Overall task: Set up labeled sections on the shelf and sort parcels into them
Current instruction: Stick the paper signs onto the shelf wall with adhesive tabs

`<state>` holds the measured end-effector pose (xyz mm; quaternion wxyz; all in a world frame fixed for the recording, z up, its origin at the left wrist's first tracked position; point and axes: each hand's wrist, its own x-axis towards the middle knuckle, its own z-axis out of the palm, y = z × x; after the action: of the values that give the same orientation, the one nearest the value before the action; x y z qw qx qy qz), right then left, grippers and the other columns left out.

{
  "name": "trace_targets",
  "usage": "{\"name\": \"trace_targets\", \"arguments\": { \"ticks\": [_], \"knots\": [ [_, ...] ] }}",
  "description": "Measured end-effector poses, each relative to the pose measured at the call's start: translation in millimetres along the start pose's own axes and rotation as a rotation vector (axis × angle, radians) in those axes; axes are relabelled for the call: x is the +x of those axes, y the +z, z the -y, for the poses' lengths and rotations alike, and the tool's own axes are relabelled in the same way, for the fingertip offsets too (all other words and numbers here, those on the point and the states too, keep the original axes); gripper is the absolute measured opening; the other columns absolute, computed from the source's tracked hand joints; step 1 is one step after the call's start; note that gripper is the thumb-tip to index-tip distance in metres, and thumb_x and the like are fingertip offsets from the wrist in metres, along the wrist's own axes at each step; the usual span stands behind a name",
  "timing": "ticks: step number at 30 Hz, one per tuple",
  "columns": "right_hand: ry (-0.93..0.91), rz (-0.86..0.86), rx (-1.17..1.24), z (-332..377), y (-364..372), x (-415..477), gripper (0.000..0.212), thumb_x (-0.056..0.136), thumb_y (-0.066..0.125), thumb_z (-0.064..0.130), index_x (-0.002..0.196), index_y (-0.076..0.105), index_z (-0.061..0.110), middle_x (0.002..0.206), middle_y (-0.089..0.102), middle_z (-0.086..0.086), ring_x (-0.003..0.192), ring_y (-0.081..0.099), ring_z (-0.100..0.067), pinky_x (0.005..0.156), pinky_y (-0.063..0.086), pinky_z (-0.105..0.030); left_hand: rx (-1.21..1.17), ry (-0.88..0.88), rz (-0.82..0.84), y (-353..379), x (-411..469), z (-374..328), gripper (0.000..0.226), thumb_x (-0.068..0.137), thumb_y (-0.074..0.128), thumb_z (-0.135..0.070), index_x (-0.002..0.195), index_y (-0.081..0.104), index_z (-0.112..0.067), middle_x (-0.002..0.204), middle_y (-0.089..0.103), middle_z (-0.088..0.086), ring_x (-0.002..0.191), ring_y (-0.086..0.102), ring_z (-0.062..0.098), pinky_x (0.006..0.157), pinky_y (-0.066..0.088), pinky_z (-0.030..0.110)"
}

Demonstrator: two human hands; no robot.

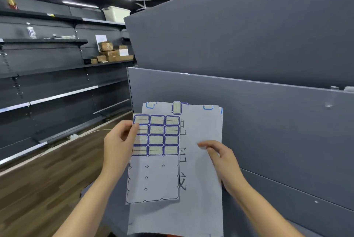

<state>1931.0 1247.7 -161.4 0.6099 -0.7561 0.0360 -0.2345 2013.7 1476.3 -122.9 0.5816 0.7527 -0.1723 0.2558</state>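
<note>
Large paper sheets [201, 208] look light and floppy, best held by the edges. The left hand [118, 144] pinches the label sheet [156, 137] on top, while the right hand [220, 158] is at the right margin, grip unclear.

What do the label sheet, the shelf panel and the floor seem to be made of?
Label sheet: thin paper backing with cream stickers; empty outlines show where some were peeled off. Shelf panel: probably painted metal, matte grey, with punched slots along its edge. Floor: wood-look planks, perhaps laminate; grain and seams show.
</note>
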Motion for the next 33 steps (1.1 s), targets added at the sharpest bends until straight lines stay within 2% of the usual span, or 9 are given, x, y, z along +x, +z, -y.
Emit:
{"name": "trace_targets", "arguments": {
  "ticks": [6,12,17,19,22,24,28,30,33],
  "knots": [
    [0.036,-0.069,-0.033,14,17,-17,0.039,0.093,0.04,-0.005,0.091,0.069,0.021,0.097,0.068,0.015,0.09,0.057,0.014,0.076,0.038,0.001,-0.07,0.08,-0.015,-20,11,0,0.01,0.094,0.053,-0.016,0.091,0.063,-0.018,0.083,0.066,-0.011,0.074,0.062,-0.001,0.064,0.049,0.01],
    [0.037,-0.11,-0.063,23,24,-34,0.042,0.095,0.04,-0.003,0.095,0.068,0.028,0.101,0.068,0.019,0.099,0.056,0.013,0.076,0.038,0.002,-0.187,0.026,0.275,-19,-2,-11,0.016,0.093,0.052,-0.013,0.086,0.059,-0.026,0.079,0.067,-0.025,0.076,0.065,-0.003,0.061,0.049,0.008],
    [0.076,-0.038,0.218,40,25,-44,0.034,0.096,0.042,0.004,0.098,0.073,0.017,0.105,0.072,0.004,0.106,0.064,-0.013,0.091,0.048,-0.025,-0.237,-0.037,0.347,6,-23,-18,0.015,0.094,0.052,-0.011,0.087,0.061,-0.02,0.081,0.07,-0.012,0.074,0.066,0.007,0.063,0.051,0.016],
    [0.145,0.012,0.41,50,21,-49,0.034,0.093,0.044,0.026,0.095,0.076,0.015,0.107,0.072,-0.004,0.102,0.066,-0.017,0.088,0.052,-0.029,-0.287,-0.087,0.304,16,-23,-26,0.017,0.095,0.052,-0.011,0.086,0.062,-0.021,0.08,0.07,-0.004,0.075,0.066,0.013,0.066,0.052,0.025],
    [0.207,0.07,0.379,62,9,-52,0.039,0.081,0.059,0.049,0.094,0.075,0.016,0.103,0.072,-0.007,0.097,0.067,-0.023,0.09,0.05,-0.04,-0.376,-0.138,0.184,29,-17,-44,0.016,0.095,0.052,-0.011,0.089,0.062,-0.021,0.082,0.07,0.011,0.077,0.066,0.026,0.073,0.053,0.04],
    [0.171,0.097,0.319,68,2,-55,0.027,0.072,0.073,0.037,0.09,0.073,0.017,0.096,0.072,-0.004,0.087,0.068,-0.021,0.083,0.051,-0.037,-0.428,-0.145,0.118,36,-15,-55,0.015,0.095,0.052,-0.013,0.093,0.056,-0.027,0.082,0.069,0.009,0.073,0.067,0.018,0.068,0.055,0.036],
    [0.126,0.066,0.256,82,-10,-60,0.023,0.086,0.066,0.012,0.108,0.068,0.011,0.106,0.072,-0.005,0.096,0.069,-0.025,0.081,0.056,-0.035,-0.537,-0.129,0.051,47,-16,-72,0.021,0.097,0.049,-0.014,0.114,0.044,-0.024,0.085,0.065,-0.004,0.07,0.067,0.003,0.056,0.055,0.02],
    [0.09,-0.003,0.199,87,-15,-61,0.017,0.089,0.06,0.01,0.104,0.07,0.012,0.101,0.073,-0.002,0.092,0.07,-0.02,0.072,0.055,-0.026,-0.478,-0.065,0.026,53,-17,-73,0.029,0.096,0.05,-0.013,0.12,0.042,-0.025,0.096,0.059,-0.009,0.079,0.063,0.002,0.064,0.055,0.023],
    [0.052,-0.064,0.14,87,-23,-60,0.015,0.09,0.059,0.01,0.098,0.071,0.014,0.098,0.074,0.0,0.089,0.07,-0.016,0.07,0.054,-0.024,-0.086,0.242,-0.034,61,-16,-66,0.032,0.088,0.064,-0.014,0.117,0.056,-0.023,0.128,0.043,0.002,0.105,0.041,0.005,0.086,0.041,0.027]
  ]
}}
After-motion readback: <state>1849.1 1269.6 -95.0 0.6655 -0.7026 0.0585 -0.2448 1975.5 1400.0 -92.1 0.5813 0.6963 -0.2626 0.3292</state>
